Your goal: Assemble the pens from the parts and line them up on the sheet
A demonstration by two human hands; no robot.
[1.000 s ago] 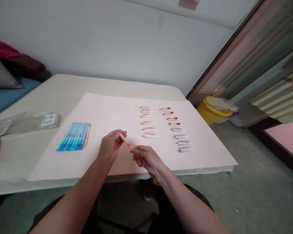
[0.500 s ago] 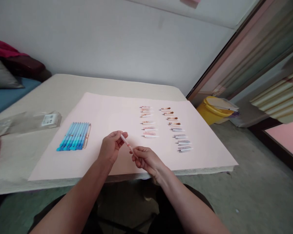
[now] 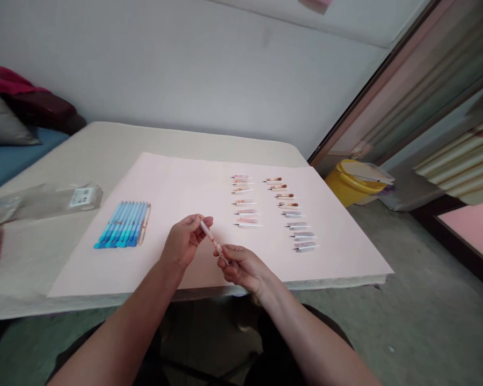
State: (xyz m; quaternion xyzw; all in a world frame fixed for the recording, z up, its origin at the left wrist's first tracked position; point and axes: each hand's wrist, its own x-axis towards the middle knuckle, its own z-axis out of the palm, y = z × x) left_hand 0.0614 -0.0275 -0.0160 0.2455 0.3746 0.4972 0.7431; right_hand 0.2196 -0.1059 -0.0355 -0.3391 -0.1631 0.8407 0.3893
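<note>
We see left hand [image 3: 181, 241] and right hand [image 3: 242, 264] pinching opposite ends of pen [image 3: 210, 236], over sheet [image 3: 177, 182], near side | blue pens [image 3: 123, 222]: sheet's left | parts [image 3: 247, 212]: two columns, sheet's right half | bag [image 3: 52, 203]: left of sheet | bucket [image 3: 342, 187]: past sheet's right edge | our forearms [image 3: 139, 313] block sheet's near edge

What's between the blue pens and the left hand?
Head view: a pale pen lies right beside the blue pens; past it, just pink sheet shows up to the left hand.
</note>
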